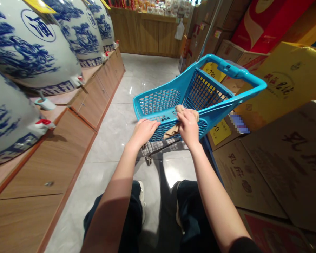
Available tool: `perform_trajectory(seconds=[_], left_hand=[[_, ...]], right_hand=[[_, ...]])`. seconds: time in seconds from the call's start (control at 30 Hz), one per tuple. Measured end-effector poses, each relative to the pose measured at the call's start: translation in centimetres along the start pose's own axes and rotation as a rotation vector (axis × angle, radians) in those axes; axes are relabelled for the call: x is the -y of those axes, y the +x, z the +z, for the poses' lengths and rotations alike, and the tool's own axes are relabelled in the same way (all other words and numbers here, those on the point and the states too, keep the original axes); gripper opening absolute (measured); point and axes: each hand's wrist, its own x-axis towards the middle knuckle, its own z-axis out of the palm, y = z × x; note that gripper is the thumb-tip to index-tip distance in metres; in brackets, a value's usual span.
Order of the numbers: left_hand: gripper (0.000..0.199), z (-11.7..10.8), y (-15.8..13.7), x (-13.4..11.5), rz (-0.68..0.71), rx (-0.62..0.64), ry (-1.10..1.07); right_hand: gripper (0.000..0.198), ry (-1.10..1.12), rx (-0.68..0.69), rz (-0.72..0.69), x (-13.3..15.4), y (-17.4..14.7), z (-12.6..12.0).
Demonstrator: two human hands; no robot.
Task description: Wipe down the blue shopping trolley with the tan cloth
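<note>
A blue plastic shopping cart stands across the aisle in front of me, its handle toward the right. My left hand grips the near rim of its basket, fingers curled over the edge. Beige cloth is bunched in my right hand, which presses it against the same rim. Part of the cloth hangs down the outside of the basket, and part shows above my fingers. Inside, the visible basket floor holds nothing I can make out.
Large blue-and-white jars line a wooden cabinet on the left. Stacked cartons, a yellow bag and red boxes crowd the right. A wooden counter closes the far end of the tiled aisle.
</note>
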Motion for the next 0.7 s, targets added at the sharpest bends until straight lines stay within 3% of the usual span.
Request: perform_trajectory(seconds=[0.13, 0.3, 0.37, 0.43, 0.6, 0.7], left_hand=[[0.044, 0.0, 0.0, 0.2, 0.017, -0.029, 0.025], [0.035, 0.4, -0.1, -0.3, 0.06, -0.152, -0.01], [0.038, 0.6, -0.1, -0.5, 0.082, -0.174, -0.041], [0.042, 0.8, 0.0, -0.6, 0.077, -0.163, -0.079], [0.04, 1.3, 0.3, -0.7, 0.042, -0.142, -0.159], [0.039, 1.2, 0.4, -0.9, 0.02, -0.139, -0.162]], right_hand=[[0.06, 0.034, -0.076, 0.07, -1.5, 0.1, -0.6], [0.065, 0.09, 0.081, -0.052, 2.9, -1.2, 1.9], [0.064, 0.119, 0.125, -0.091, 3.4, -1.1, 2.1], [0.06, 0.111, 0.094, -0.075, 2.3, -0.6, 1.3], [0.052, -0.006, -0.145, 0.071, -2.4, 0.6, -1.6], [0.054, -0.016, -0.1, 0.074, -1.5, 0.4, -1.2]])
